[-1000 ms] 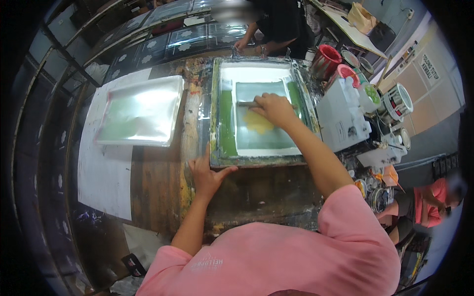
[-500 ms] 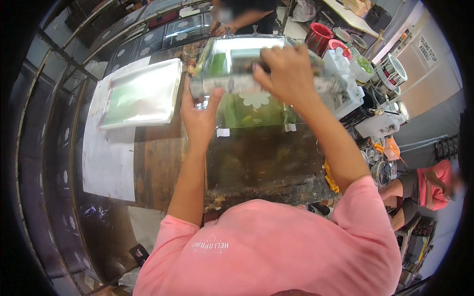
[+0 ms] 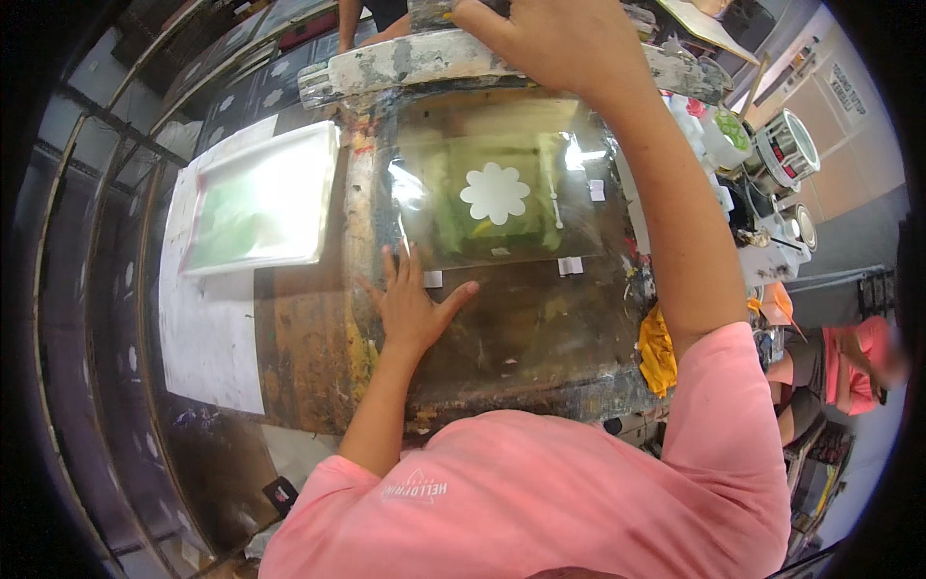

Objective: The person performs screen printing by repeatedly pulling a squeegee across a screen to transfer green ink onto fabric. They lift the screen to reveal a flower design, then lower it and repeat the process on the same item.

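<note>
A transparent plastic sheet (image 3: 439,241) with a white flower shape (image 3: 495,193) lies on the dark wooden table, a greenish rectangle under it. Small white tabs (image 3: 571,266) sit along its near and right edges. My left hand (image 3: 412,309) is open, fingers spread, fingertips at the sheet's near left corner. At the top of the view, my right hand (image 3: 569,43) is closed over the raised, paint-stained bar of a screen printing frame (image 3: 395,66). Its thumb shows; the other fingers are mostly hidden. A brown piece (image 3: 424,13), perhaps a squeegee handle, shows beside the thumb.
A stack of clear plastic sheets (image 3: 260,203) rests on white paper (image 3: 207,338) at the left. Pots and a white container (image 3: 786,145) crowd the right side, near a yellow cloth (image 3: 657,349). Metal racks stand left. One person sits at right; another's arm shows at the top.
The screen frame has swung up and away with my right hand, uncovering the sheet with the flower. My left hand has let go of the frame and come down nearer me.
</note>
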The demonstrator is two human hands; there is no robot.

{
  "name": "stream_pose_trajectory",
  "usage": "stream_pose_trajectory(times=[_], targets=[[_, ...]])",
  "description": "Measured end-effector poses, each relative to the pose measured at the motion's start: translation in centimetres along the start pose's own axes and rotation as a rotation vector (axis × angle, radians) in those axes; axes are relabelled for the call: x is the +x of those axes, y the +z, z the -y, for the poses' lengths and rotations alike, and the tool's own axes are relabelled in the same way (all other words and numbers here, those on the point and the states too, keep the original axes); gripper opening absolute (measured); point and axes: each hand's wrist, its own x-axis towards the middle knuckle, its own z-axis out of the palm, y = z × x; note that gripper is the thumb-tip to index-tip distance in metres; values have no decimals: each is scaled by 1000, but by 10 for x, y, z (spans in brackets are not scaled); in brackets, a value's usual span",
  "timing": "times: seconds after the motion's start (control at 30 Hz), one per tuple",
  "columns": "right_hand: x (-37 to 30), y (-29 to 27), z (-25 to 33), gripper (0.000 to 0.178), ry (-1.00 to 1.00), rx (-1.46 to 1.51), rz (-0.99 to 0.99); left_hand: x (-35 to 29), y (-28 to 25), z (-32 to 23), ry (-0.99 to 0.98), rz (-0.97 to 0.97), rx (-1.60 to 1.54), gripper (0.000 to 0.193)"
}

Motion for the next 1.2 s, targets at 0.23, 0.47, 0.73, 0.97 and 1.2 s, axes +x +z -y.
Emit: stream_pose_trajectory(times=[0.23, 0.47, 0.73, 0.97, 1.2], targets=[[22, -8, -3, 49, 58, 57, 99, 69, -51, -23, 209, -511, -359, 56], [9, 8, -5, 46, 1, 27, -4, 75, -99, 65, 15, -607, -280, 49], [0, 15, -19, 51, -32, -50, -2, 108, -148, 202, -150, -643, -183, 55], [-2, 4, -1, 51, 114, 6, 141, 113, -115, 246, -525, -538, 148, 91], [0, 3, -2, 45, 132, 67, 112, 58, -54, 194, -65, -392, 156, 64]])
